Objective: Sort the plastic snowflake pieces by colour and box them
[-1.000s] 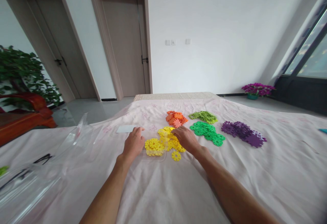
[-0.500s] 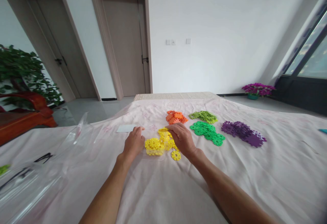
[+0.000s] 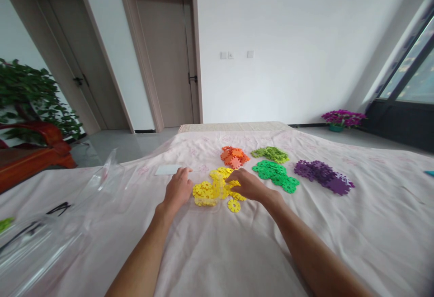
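Note:
A small clear plastic box stands before me with several notched yellow discs in it. My left hand is closed on its left side; the fingertips are partly hidden. Right of the box lies a loose pile of yellow discs. My right hand reaches over this pile, thumb and fingers apart, with the fingertips near or touching some discs. One single yellow disc lies in front.
Sorted piles of orange pieces, light green pieces, green discs and purple pieces lie beyond and to the right. A white card and clear plastic packaging are on the left of the cloth.
My right hand has moved slightly right and down, off the yellow piece it pinched near the box, and its fingers have spread. My left hand stays put.

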Tool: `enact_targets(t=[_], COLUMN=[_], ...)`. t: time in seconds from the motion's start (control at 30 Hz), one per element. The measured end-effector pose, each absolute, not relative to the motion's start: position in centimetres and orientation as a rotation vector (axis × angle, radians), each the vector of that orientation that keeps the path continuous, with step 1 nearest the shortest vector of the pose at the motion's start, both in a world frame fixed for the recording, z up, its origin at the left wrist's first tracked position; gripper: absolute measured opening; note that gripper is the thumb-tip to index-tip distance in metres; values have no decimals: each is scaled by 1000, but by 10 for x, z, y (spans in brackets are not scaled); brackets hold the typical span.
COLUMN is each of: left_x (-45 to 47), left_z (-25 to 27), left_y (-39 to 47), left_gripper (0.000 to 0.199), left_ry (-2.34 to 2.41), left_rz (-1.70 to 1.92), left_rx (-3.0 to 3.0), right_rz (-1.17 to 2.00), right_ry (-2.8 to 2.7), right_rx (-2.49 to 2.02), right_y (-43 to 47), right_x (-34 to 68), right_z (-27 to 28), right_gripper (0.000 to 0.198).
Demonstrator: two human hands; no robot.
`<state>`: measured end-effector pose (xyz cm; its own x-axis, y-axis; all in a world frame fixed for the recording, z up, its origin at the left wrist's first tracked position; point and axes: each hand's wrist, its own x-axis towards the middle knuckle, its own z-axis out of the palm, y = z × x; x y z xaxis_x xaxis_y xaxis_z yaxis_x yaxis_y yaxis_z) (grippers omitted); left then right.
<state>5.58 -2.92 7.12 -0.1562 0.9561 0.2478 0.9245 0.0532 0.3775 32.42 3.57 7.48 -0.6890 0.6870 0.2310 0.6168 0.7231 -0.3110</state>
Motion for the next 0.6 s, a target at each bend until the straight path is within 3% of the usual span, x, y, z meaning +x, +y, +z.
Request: enact_targets(t=[0.13, 0.5, 0.6], left_x=[55, 55, 55], left_z=[70, 70, 69], left_y=[-29, -29, -29], left_gripper=[42, 41, 41], left_ry=[2217, 2203, 2203], left_rz=[710, 738, 746], left_rx=[2004, 1990, 1990], right_rz=[291, 95, 43], right_ry=[-2768, -2784, -2744], right_rx=[-1002, -956, -966], right_y=[32, 33, 31], right_x=[325, 318, 314], right_z=[77, 69, 70], right_gripper=[42, 15, 19])
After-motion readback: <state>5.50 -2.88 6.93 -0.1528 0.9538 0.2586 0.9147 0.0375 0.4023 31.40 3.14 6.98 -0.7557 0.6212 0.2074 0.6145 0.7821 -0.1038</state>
